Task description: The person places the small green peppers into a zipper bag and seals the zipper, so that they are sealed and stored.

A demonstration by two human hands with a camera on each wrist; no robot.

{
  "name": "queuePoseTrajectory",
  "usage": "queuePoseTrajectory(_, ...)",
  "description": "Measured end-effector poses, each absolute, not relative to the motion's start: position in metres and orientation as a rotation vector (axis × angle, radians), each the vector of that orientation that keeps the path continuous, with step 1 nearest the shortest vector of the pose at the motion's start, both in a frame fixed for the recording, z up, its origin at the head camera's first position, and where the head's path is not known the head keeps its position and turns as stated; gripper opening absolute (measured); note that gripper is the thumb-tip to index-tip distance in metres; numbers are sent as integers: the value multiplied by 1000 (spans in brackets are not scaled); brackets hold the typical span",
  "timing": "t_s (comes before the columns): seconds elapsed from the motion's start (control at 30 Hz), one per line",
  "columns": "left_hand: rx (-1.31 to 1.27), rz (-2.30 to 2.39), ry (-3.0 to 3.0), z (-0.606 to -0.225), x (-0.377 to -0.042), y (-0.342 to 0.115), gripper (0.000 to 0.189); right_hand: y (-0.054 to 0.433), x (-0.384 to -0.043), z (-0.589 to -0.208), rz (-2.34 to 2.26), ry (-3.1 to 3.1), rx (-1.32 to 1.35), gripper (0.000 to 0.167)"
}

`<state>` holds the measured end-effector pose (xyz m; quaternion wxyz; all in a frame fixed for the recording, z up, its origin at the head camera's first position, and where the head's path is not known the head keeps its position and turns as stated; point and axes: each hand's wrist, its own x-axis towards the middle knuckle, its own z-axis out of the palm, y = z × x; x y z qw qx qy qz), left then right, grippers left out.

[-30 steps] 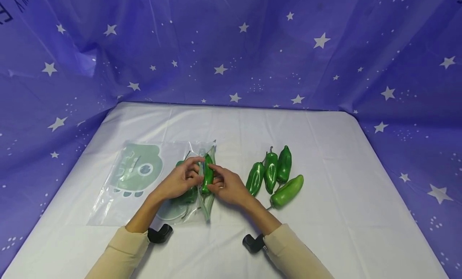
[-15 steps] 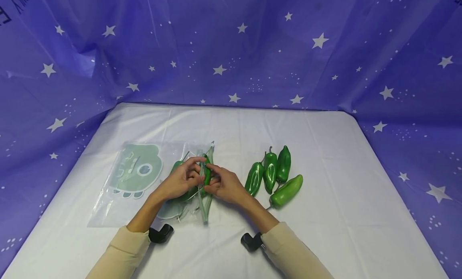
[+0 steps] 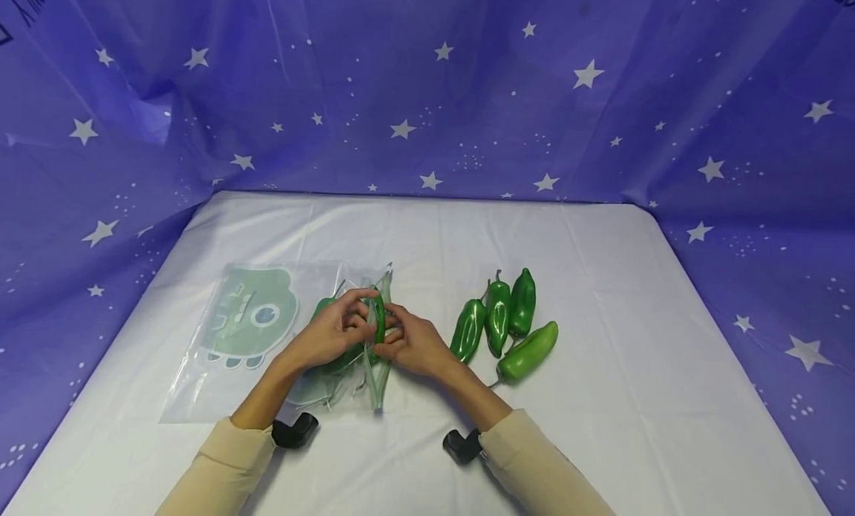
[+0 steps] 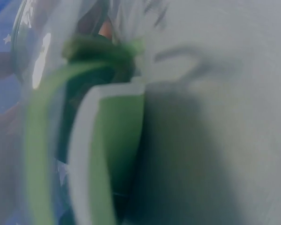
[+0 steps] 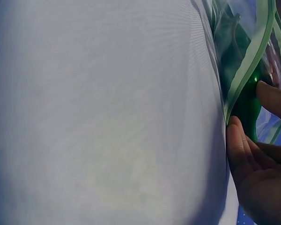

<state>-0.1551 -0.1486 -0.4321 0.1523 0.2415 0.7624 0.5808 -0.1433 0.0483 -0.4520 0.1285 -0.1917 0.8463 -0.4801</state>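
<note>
A clear zip bag (image 3: 183, 397) with a green cartoon print lies on its side at left, its green-edged mouth facing right. Several green peppers show through its plastic. My left hand (image 3: 334, 332) pinches the bag's upper layer at the mouth, thumb and forefinger curved. From the other side my right hand (image 3: 419, 344) holds a green pepper (image 3: 380, 319) between thumb and fingers, within the mouth. In the right wrist view the pepper (image 5: 246, 110) stands partly behind the bag's green edge strip (image 5: 248, 65). Blurred edge strips (image 4: 37, 159) fill much of the left wrist view.
Right of my hands, several green peppers (image 3: 497, 319) lie grouped on the white tablecloth (image 3: 634, 353); the lighter one (image 3: 528, 354) is nearest the front. A purple starry curtain (image 3: 427, 93) hangs around the table's back and sides.
My right hand has moved slightly left, taking the pepper deeper into the bag's mouth. The left hand stays nearly in place on the bag. The loose peppers lie as before.
</note>
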Motion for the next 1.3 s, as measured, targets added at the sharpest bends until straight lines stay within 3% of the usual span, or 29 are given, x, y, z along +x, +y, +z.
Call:
queuePoseTrajectory(0.63,649,1664,2212,-428,-154,-145,52,36,-135,-456,-1248,2666,-704,65)
queuePoseTrajectory(0.9,690,1704,2186,-429,-155,-147,53,33,-137,-456,-1188,2738,-751,39)
queuePoseTrajectory(1.13,642,1703,2190,-428,-154,-151,53,35,-135,-457,-1186,2713,-701,61)
queuePoseTrajectory(1.3,619,1689,2213,-429,-153,-152,53,36,-137,-456,-1260,2693,-652,63)
